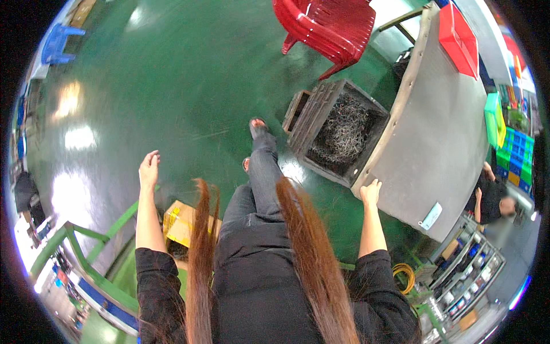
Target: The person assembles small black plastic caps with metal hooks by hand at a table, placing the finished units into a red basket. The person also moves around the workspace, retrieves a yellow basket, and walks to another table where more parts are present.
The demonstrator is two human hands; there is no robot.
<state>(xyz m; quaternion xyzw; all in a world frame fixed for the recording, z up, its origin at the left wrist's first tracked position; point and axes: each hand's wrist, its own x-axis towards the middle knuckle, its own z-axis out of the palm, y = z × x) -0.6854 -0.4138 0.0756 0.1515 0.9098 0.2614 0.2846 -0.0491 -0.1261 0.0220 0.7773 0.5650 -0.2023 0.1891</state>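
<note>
My left hand (149, 169) hangs in the air over the green floor, its fingers loosely stretched and nothing in them. On the other side, my right hand (370, 193) is at the near left edge of a grey-topped table (429, 132); whether it touches the edge I cannot tell. Its fingers are slightly bent and apart, with no object showing in them. Just beyond that hand stands a dark crate (326, 123) with a tangled heap of metal shavings (345, 131) inside. A light blue face mask (431, 216) lies on the table.
Stacked red plastic chairs (332, 28) stand ahead. A red bin (458, 43) and a green tray (494, 120) are along the table's far side. Beside my left arm are a cardboard box (182, 222) and green railing (86, 258). Another person (491, 195) is at the right.
</note>
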